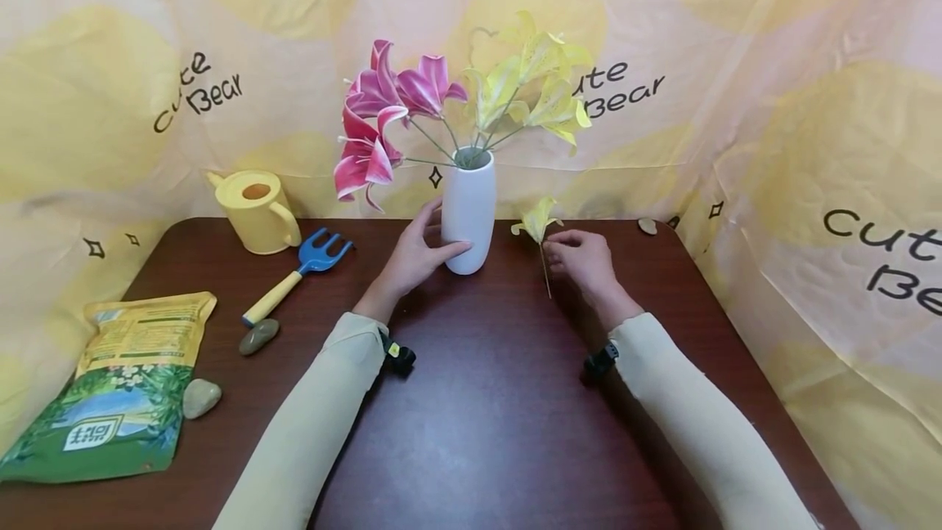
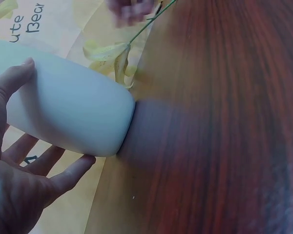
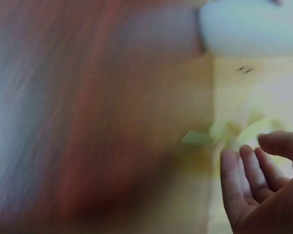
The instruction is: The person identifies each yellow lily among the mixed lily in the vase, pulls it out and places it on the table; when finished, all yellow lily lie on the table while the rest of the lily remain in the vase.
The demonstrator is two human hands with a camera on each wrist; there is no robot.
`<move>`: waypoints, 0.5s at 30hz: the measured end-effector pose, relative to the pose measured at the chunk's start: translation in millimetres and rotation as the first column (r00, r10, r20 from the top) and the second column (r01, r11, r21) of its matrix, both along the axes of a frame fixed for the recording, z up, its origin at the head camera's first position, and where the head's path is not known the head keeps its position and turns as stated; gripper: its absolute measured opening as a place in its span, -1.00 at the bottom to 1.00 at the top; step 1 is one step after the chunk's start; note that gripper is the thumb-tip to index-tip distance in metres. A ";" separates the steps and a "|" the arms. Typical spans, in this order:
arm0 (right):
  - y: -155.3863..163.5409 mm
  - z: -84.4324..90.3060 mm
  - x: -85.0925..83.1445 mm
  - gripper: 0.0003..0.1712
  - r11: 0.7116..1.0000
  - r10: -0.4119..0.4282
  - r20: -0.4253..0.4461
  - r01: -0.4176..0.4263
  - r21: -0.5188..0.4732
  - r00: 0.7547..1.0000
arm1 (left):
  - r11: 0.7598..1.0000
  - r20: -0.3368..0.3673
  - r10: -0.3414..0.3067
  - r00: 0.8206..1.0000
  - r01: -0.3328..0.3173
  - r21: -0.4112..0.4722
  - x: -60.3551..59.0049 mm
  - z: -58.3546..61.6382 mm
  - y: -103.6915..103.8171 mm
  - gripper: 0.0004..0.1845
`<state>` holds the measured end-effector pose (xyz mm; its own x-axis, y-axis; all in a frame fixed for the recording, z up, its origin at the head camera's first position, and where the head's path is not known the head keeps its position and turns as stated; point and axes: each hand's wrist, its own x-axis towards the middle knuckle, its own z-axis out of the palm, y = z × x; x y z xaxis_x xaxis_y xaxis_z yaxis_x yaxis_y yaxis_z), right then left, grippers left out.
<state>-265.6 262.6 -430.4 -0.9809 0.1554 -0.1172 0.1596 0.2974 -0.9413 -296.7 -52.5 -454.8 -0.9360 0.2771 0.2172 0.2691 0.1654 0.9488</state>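
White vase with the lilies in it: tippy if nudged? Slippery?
Probably tippy: the white vase is tall and narrow, and the pink lilies and yellow lilies spread wide above its mouth. Its smooth surface looks slippery. The left hand touches its side, likely steadying it.

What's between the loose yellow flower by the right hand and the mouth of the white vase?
The blooms already in the white vase crowd its mouth: pink lilies left, yellow lilies right. The loose yellow flower lies on the table at the right hand.
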 end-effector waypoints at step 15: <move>-117.0 91.2 -11.4 -0.95 0.853 -0.273 -0.365 0.049 -0.519 0.890 | 1.000 0.020 0.005 1.000 -0.006 0.014 0.9 -0.2 0.8 -0.06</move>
<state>-277.0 145.6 -339.2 -0.9187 0.3483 0.1863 -0.2695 -0.2077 -0.9403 -295.7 -51.7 -455.0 -0.9416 0.2689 0.2027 0.2496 0.1532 0.9562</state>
